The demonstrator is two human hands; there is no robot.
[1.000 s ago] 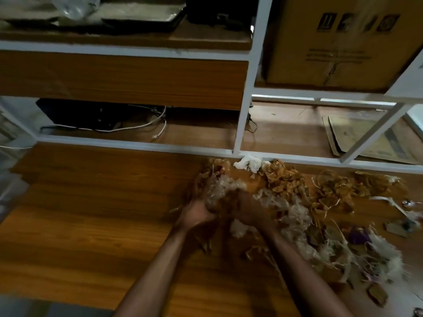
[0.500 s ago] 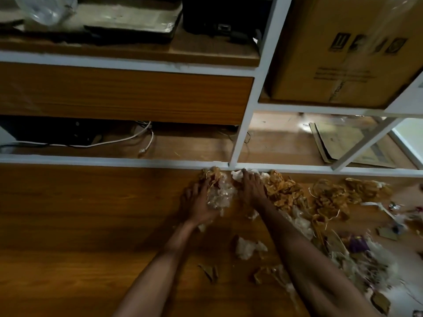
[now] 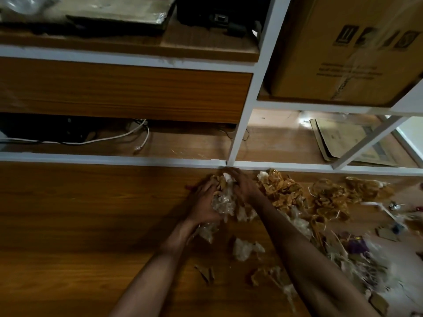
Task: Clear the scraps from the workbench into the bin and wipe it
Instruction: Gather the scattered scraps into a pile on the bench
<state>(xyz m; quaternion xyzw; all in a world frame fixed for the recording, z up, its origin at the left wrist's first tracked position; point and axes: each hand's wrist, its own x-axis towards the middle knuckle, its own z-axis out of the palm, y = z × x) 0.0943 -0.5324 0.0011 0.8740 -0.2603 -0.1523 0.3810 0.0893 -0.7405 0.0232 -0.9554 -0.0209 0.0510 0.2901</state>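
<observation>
A clump of clear plastic and brown scraps (image 3: 223, 200) sits on the wooden workbench (image 3: 80, 225) near the white shelf rail. My left hand (image 3: 202, 202) presses against its left side and my right hand (image 3: 242, 185) cups its right side, so both hands squeeze the clump between them. More scraps lie to the right: crumpled brown tape and paper (image 3: 281, 191), white fluffy bits (image 3: 246, 248), and a purple piece (image 3: 358, 244). No bin is in view.
A white metal shelf frame (image 3: 242, 124) rises behind the bench. A cardboard box (image 3: 348, 49) stands on the upper right shelf, flat cardboard (image 3: 336, 138) on the lower one. White cables (image 3: 137, 136) lie on the lower left shelf.
Both hands have moved from the near part of the pile to the shelf rail and closed in around a clump of scraps. Loose bits stayed behind nearer me.
</observation>
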